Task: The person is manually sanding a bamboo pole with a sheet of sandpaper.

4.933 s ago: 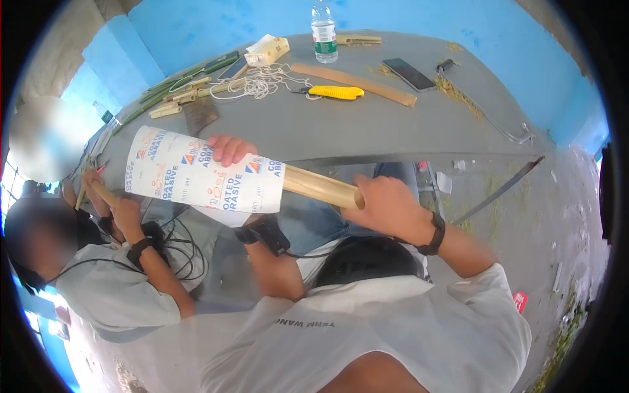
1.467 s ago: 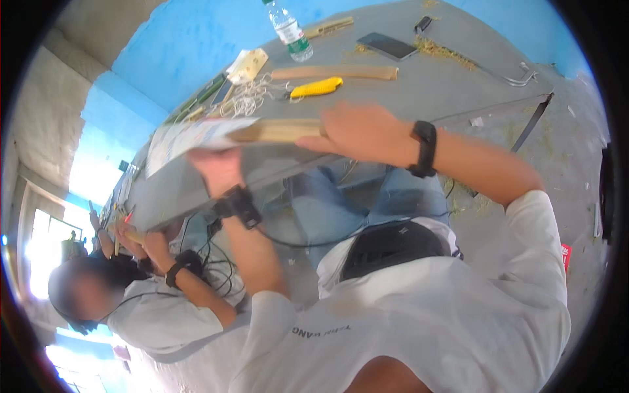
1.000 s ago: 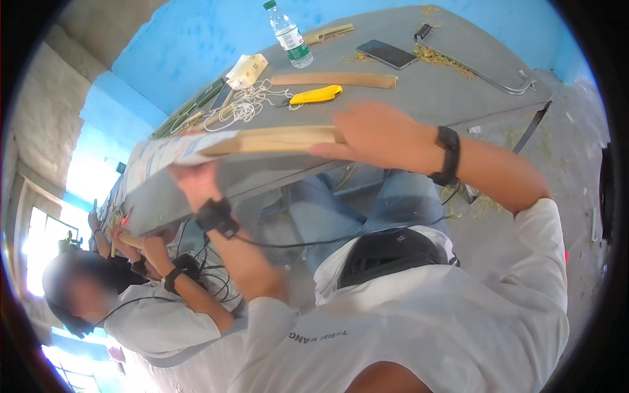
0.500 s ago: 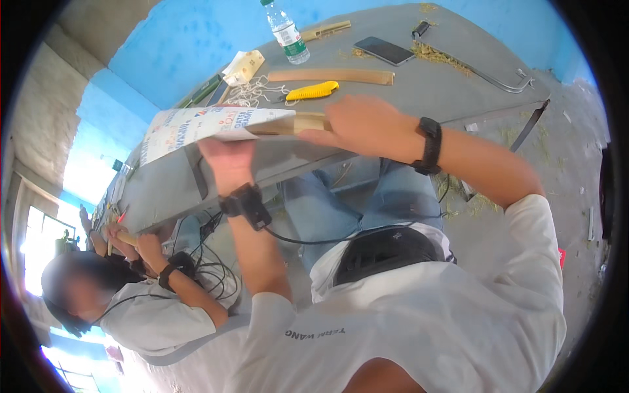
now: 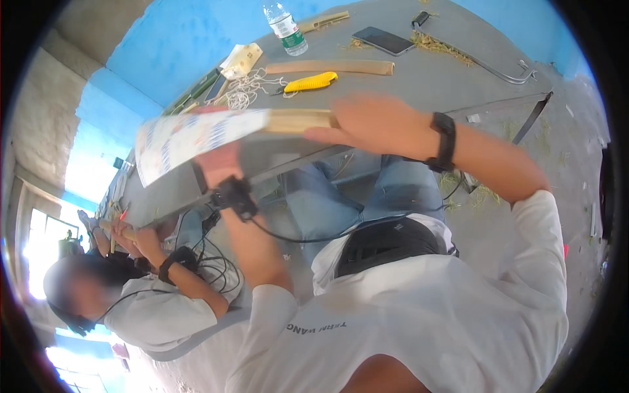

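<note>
My right hand [image 5: 367, 123] is closed around the right end of a pale bamboo piece [image 5: 288, 120], held level above the near table edge. A white sheet [image 5: 196, 134] with blue and red print wraps over the bamboo's left part, its free end hanging out to the left. From below, my left hand [image 5: 219, 160] grips the sheet around the bamboo; its fingers are partly hidden behind the sheet and blurred. Just beyond my hands, a yellow utility knife [image 5: 311, 82] and a flat bamboo strip [image 5: 331, 67] lie on the grey table [image 5: 445, 85].
White string [image 5: 244, 90], a tissue pack [image 5: 241, 60] and a water bottle [image 5: 286, 29] are at the far left of the table. A phone [image 5: 383, 40] and a hacksaw [image 5: 481, 63] lie farther back. On my left, another person [image 5: 164, 308] handles a bamboo piece.
My left hand and the printed sheet have shifted left along the bamboo, baring more of it. My right hand stays at the right end, moved slightly.
</note>
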The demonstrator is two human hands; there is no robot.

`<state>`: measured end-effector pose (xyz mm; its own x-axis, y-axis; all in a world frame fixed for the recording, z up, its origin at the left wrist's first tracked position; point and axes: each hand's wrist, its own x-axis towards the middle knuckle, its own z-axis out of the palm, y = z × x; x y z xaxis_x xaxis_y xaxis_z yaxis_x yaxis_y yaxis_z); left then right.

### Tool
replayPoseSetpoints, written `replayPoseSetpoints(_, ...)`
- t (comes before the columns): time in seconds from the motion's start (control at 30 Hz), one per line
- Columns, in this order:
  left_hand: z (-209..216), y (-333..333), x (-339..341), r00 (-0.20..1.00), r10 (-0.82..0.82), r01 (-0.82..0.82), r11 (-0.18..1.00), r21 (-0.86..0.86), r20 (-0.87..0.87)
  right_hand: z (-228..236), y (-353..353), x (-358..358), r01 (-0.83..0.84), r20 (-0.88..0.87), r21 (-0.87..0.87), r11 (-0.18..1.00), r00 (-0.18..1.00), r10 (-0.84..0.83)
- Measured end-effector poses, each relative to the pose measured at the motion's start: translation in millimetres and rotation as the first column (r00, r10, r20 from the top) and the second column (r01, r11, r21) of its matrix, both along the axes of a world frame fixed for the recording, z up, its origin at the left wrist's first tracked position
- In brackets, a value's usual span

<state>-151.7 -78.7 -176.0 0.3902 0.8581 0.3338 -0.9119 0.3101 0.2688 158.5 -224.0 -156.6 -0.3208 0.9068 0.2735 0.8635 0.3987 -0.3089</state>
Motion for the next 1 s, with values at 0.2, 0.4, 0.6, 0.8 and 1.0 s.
replayPoseSetpoints(0.2, -7, 1, -15, 0.97, -0.155, 0.12, 0.976, 0.184, 0.189, -2, 2, 2, -0.031, 0.024, -0.064, 0.997, 0.999, 0.033)
replayPoseSetpoints(0.4, -9, -8, 1, 0.963, -0.164, 0.182, 0.981, -0.071, 0.214, -4, 4, -8, -0.057, -0.044, -0.011, 0.998, 0.997, 0.056)
replayPoseSetpoints(0.6, -9, -12, 11, 0.978, -0.005, -0.019, 0.993, 0.113, 0.21, -10, -3, -4, 0.005, -0.062, -0.033, 0.999, 0.998, -0.007)
replayPoseSetpoints(0.8, 4, -13, 15, 0.892, -0.232, 0.161, 0.965, 0.207, 0.388, -13, -9, -1, 0.007, -0.028, -0.028, 1.0, 1.0, -0.008)
replayPoseSetpoints(1.0, 5, -26, 9, 0.965, -0.014, 0.02, 1.0, -0.021, 0.261, -7, -10, -3, 0.003, -0.025, -0.072, 0.997, 1.0, -0.005)
